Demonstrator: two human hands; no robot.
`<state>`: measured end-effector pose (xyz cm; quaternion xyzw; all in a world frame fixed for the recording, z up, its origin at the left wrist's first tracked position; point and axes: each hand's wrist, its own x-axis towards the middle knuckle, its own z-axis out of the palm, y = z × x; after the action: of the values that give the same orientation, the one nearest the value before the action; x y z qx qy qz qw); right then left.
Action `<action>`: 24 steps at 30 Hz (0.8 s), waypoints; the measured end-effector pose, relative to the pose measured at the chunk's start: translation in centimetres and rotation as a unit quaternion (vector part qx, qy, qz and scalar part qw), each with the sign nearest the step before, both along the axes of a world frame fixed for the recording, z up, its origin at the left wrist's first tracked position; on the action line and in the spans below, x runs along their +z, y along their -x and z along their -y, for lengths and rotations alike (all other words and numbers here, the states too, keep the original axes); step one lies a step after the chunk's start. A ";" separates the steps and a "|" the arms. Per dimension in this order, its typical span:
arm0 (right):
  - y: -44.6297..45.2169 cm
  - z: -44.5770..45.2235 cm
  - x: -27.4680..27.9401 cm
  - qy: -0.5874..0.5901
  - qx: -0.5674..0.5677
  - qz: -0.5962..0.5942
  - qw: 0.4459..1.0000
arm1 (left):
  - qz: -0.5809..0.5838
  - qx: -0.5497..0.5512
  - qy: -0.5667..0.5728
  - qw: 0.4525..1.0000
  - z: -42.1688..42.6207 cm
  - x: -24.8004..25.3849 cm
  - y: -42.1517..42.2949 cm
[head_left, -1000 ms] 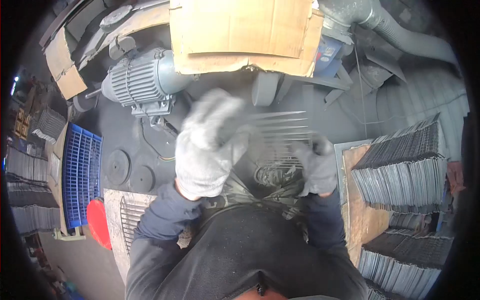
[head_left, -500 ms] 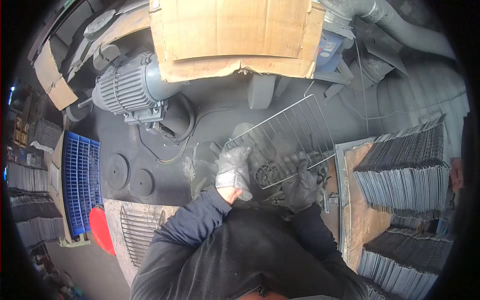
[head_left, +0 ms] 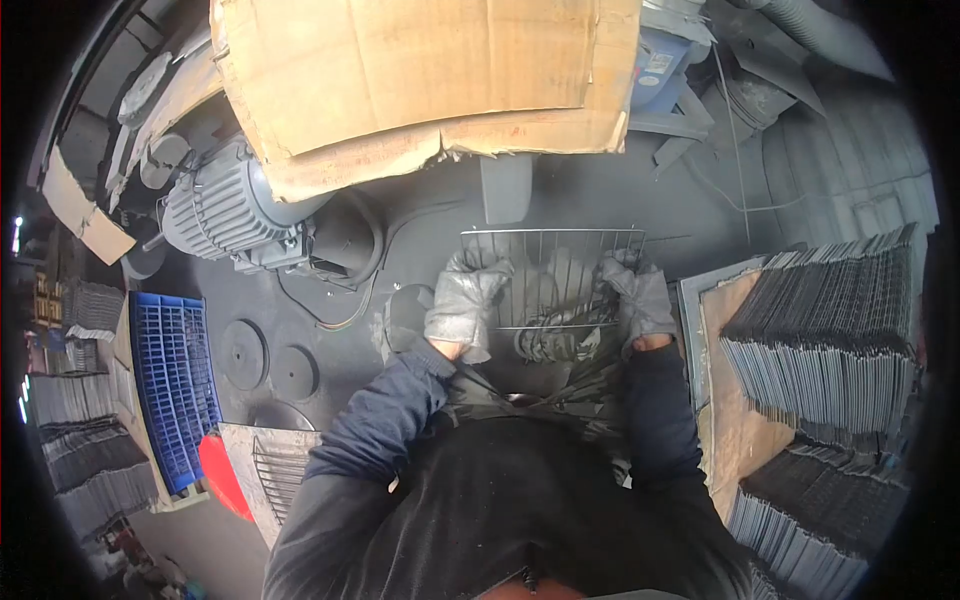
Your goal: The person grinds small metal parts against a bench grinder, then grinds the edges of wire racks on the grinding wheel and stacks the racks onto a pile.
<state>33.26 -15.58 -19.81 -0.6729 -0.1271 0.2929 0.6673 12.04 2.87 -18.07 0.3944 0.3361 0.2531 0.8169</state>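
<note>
A wire rack [head_left: 555, 280] with a thin metal frame and several parallel wires is held in front of my lap, below the grey wheel edge. My left hand [head_left: 468, 300], in a grey-white work glove, is closed on the rack's left end. On the right end my right hand [head_left: 640, 295], in a darker grey glove, is closed too, its fingertips partly hidden by the wires. Another wire rack [head_left: 277, 468] lies on a board [head_left: 250, 465] by my left arm.
Cardboard [head_left: 420, 80] covers the machine ahead, beside a motor [head_left: 220, 205]. Stacked racks [head_left: 820, 340] stand on the right, with another stack [head_left: 815, 510] below. A blue crate [head_left: 177, 385] and a red round object [head_left: 222, 478] are at left. Two discs [head_left: 243, 353] lie on the floor.
The rack has gone from a tilt to roughly level across my lap. My right hand has moved up to its right end. The view has shifted, bringing the cardboard lower and left.
</note>
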 end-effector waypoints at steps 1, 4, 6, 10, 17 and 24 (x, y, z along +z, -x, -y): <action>-0.1 -0.2 -0.5 -0.003 -0.007 0.021 1.000 | 0.005 -0.061 -0.047 0.997 -0.7 -3.7 0.4; -0.4 -1.3 -0.6 0.020 0.039 -0.019 0.999 | -0.138 -0.128 -0.505 0.842 -2.5 -3.5 1.8; 1.3 -3.5 1.7 0.024 0.045 -0.052 0.997 | -0.124 -0.054 -0.462 0.877 -2.6 -3.3 3.2; 5.6 -8.6 0.9 0.025 0.072 -0.210 0.975 | -0.287 -0.100 -0.496 0.813 -5.6 -5.9 9.6; 1.9 -3.9 0.9 0.016 0.049 -0.018 0.999 | -0.134 -0.126 -0.251 0.950 -3.2 -4.7 4.2; 2.5 -5.2 3.8 0.053 0.026 -0.036 0.998 | -0.235 -0.111 -0.561 0.786 -2.8 -5.2 3.9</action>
<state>30.81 -10.36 -16.04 -0.6928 -0.1049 0.3408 0.6268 8.13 5.67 -23.30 0.8652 0.2700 0.2043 0.3697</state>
